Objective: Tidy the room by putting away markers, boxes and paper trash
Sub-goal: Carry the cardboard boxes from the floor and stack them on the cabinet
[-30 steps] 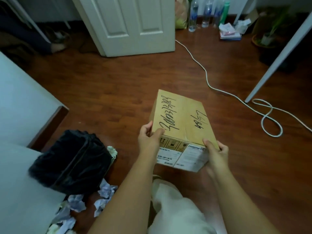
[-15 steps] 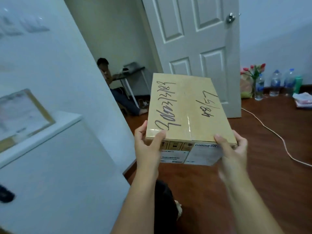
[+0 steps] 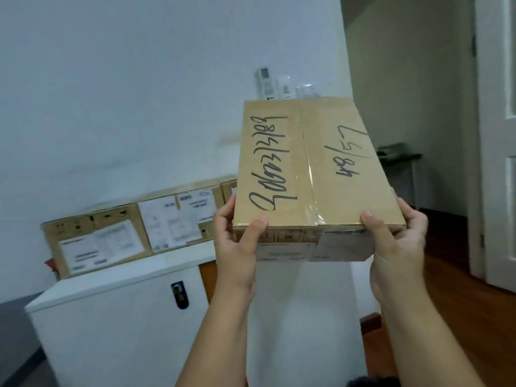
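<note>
A cardboard box (image 3: 312, 174) is held up in the air in front of a white wall (image 3: 125, 93), carried by both hands at its near end. The left hand (image 3: 237, 241) grasps the near left corner, thumb on the top face beside the black handwriting and fingers wrapped along the left side. The right hand (image 3: 396, 247) grasps the near right corner, thumb on the top edge and fingers curled around the right side. The box's top face tilts toward the camera and shows clear tape (image 3: 310, 169) running down its middle, with marker writing on both halves. Its near end face carries white labels (image 3: 340, 247), too blurred to read.

Low on the left stands a white cabinet (image 3: 120, 331) with a dark lock (image 3: 178, 294) on its front. On the cabinet's top, along the back edge against the wall, other cardboard boxes (image 3: 125, 230) stand in a row, their fronts covered with white paper labels. The held box is well apart from them, above and to the right of the cabinet's right edge.

On the wall just above the held box are small white fittings (image 3: 279, 83). At the right is a white door (image 3: 497, 135) and brown wooden floor (image 3: 446, 275)
</note>
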A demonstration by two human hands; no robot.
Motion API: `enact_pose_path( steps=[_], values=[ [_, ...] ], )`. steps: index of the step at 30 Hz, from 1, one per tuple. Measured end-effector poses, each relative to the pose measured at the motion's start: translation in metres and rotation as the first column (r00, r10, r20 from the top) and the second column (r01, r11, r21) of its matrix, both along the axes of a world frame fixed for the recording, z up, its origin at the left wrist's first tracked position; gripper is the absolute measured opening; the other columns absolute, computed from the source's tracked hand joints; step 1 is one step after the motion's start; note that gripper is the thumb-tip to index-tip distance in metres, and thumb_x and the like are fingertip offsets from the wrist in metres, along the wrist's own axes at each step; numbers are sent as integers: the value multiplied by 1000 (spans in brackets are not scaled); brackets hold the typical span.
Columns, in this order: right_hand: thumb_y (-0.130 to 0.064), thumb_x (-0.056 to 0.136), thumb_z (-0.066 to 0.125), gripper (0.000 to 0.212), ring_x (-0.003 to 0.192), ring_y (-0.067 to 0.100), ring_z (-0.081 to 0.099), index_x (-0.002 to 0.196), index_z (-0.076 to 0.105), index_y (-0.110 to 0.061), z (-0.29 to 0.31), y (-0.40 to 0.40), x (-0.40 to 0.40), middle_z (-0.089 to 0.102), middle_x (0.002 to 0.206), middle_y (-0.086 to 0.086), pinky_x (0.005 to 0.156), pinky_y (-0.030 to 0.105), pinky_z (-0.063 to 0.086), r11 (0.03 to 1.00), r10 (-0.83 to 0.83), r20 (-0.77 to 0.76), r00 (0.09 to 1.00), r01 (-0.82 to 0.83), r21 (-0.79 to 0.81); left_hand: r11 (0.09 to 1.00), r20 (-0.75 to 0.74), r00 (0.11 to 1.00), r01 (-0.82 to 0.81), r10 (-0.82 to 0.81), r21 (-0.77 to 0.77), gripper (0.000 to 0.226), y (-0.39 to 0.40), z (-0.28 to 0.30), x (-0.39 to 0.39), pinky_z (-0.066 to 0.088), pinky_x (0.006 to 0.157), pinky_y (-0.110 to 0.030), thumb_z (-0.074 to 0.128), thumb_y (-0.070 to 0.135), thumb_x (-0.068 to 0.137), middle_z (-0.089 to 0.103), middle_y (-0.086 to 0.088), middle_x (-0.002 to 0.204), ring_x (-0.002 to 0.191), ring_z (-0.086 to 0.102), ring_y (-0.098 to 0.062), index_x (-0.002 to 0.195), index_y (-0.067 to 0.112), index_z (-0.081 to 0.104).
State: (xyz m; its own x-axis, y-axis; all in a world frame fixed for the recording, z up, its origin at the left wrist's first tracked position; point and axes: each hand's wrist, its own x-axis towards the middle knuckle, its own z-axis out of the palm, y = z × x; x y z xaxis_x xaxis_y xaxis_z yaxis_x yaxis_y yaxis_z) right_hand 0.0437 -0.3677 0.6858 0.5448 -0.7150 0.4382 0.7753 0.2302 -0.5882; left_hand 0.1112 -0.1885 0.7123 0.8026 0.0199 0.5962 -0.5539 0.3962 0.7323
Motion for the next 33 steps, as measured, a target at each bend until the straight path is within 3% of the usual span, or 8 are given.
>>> enact_pose_path(
  steps=[9,13,17,22,26,28,31,33],
  values=[
    [-43,59,85,91,127,6,49,134,34,-34,72,117,68,47,139,-9,104,36,47,835,240,-73,968,-244,-494,959,34,979,-192,203,-207,55,151,52,28,52,95,-40,78,18,75,65,-5,127,117,62,-21,122,35,56],
    [-14,79,76,88,131,1,44,147,24,-34,77,173,89,45,143,-10,110,36,42,689,272,-151,950,-302,-659,909,14,958,-268,287,-319,43,219,56,31,58,80,-31,63,11,89,68,-3,114,96,68,-15,128,27,52],
    [0,90,60,78,121,-19,44,151,21,-30,79,216,105,45,139,-19,101,12,43,661,332,-161,929,-351,-663,889,22,917,-379,397,-256,34,262,58,37,56,80,-25,60,19,93,67,3,111,96,67,-9,126,26,53],
    [-7,91,61,73,138,-1,35,150,26,-32,92,261,124,35,153,-14,115,30,35,682,323,-115,939,-315,-660,843,67,842,-537,536,5,100,304,68,58,43,108,-39,79,37,73,39,2,150,132,47,-12,151,36,17],
    [-8,89,63,62,115,-6,51,140,38,-34,111,280,139,51,124,-24,88,3,43,778,269,-46,962,-245,-579,420,212,509,-836,834,352,123,297,65,71,4,121,-48,76,56,73,-10,11,162,150,-3,-21,152,34,-16],
    [-10,88,65,58,114,-3,52,136,40,-32,123,289,147,48,116,-27,92,8,42,810,246,-52,968,-234,-537,151,371,352,-868,859,473,116,289,56,75,-7,119,-48,68,56,80,-25,8,160,149,-16,-23,153,27,-17],
    [-16,87,68,48,108,3,54,128,44,-27,142,303,163,52,115,-20,93,19,45,845,174,-89,981,-195,-497,-99,566,358,-777,742,622,104,278,36,85,-13,116,-51,60,53,85,-35,8,157,146,-27,-25,154,29,-14],
    [-24,89,65,42,103,7,57,126,45,-24,153,306,176,57,118,-12,87,22,47,844,112,-122,986,-160,-512,-118,565,439,-707,699,697,98,274,28,92,-13,118,-53,58,51,87,-36,10,156,145,-31,-24,154,33,-12]
  ],
)
